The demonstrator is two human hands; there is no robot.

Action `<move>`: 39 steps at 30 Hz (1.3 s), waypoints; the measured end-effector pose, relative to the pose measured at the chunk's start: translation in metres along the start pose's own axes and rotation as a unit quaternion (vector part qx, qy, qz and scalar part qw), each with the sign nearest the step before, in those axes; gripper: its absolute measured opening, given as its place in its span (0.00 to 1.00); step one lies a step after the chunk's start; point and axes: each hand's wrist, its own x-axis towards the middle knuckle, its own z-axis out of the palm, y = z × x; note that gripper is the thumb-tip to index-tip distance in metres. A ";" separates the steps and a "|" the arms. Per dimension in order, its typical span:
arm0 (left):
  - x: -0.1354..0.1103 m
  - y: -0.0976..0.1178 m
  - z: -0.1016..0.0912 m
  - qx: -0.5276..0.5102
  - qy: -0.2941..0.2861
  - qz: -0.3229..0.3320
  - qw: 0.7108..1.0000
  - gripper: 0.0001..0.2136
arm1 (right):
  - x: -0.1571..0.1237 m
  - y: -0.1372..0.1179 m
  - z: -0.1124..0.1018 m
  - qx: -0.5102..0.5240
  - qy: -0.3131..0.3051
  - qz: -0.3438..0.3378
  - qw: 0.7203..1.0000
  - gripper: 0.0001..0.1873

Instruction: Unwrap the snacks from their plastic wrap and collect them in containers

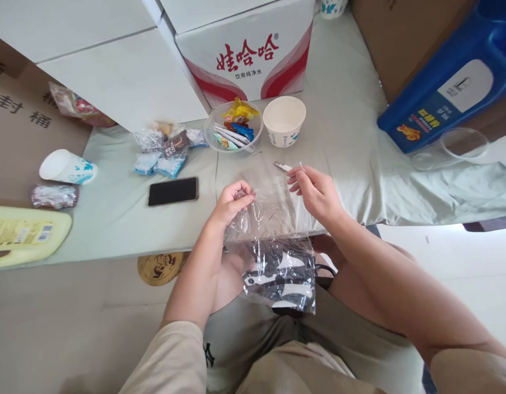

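My left hand (236, 202) is closed, pinching the upper part of a clear plastic bag (259, 232). The bag hangs over the front edge of the cloth-covered surface onto my lap. Inside its lower part are black-and-white items (283, 279) whose kind I cannot tell. My right hand (316, 191) has thumb and fingers pressed together, with a shiny clear bit at the fingertips that I cannot make out. A small white stick-like thing with a metallic tip (282, 166) shows beside those fingers; whether they touch it is unclear.
Behind my hands stand a paper cup (284, 121) and a clear bowl (209, 128) of small packets. Wrapped snacks (170, 158) and a phone (173, 191) lie left. A tipped cup (68, 167) is farther left, a blue bottle (445, 82) right, a white box (253, 60) behind.
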 end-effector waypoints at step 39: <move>0.023 -0.001 -0.024 -0.011 0.272 0.019 0.962 0.07 | -0.036 0.000 -0.006 -0.309 0.040 -0.465 0.828 0.11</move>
